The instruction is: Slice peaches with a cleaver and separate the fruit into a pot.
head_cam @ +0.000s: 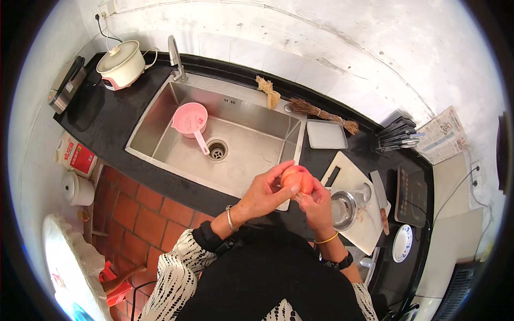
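A red tomato (297,179) is held between both hands above the near right corner of the steel sink. My left hand (270,189) grips it from the left, thumb across its front. Fingers of my right hand (317,202) press on its lower right side. Just right of my right hand, a clear bowl (343,210) stands on a white cutting board (360,228) with small scraps on it. A cleaver (379,192) with a wooden handle lies along the board's right edge.
The steel sink (241,144) holds a pink measuring ladle (190,119) near the drain. Beyond the board are a white tray (327,134), a twig brush (321,114), an induction cooker (411,196) and a patterned plate (402,243). An electric pot (121,64) stands at the far left.
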The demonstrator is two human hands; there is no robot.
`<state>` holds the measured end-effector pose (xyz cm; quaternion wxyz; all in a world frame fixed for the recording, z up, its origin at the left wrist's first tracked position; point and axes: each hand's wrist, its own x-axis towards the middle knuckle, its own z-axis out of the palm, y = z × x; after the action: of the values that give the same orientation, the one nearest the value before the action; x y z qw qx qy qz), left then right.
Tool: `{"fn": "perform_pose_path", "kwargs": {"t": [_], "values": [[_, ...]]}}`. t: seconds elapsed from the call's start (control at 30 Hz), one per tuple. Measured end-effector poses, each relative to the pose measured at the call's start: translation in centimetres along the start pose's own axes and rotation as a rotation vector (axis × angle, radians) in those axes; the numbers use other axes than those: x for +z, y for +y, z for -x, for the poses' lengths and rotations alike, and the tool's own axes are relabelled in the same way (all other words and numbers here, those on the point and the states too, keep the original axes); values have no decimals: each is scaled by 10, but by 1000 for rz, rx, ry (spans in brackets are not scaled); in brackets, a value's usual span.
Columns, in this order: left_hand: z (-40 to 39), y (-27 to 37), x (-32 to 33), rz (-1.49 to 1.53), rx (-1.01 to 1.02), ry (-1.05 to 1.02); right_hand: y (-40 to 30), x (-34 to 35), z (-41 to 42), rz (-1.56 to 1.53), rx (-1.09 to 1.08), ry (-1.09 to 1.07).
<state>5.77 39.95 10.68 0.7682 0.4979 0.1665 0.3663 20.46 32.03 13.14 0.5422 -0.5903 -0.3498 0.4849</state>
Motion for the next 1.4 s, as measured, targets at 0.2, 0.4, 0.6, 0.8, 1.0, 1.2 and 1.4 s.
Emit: {"fn": "perform_pose_path", "kwargs": {"t": [0.2,0.4,0.6,0.8,1.0,1.2,1.4], "values": [[0,11,5,-458,-60,156,3,-3,-2,228,-225,47],[-1,-5,7,-309,106,181,-2,-2,-2,221,-203,59],[2,3,13,-529,191,187,-6,-6,-1,210,-207,75],[-2,4,13,-655,242,192,0,-11,-1,213,-190,78],[-6,1,4,-630,176,60,12,-22,-3,215,-166,76],[-5,-14,-1,-53,51,-9,8,-27,-2,6,-37,116],[-4,-13,4,177,118,-45,3,-31,0,-306,66,85]]}}
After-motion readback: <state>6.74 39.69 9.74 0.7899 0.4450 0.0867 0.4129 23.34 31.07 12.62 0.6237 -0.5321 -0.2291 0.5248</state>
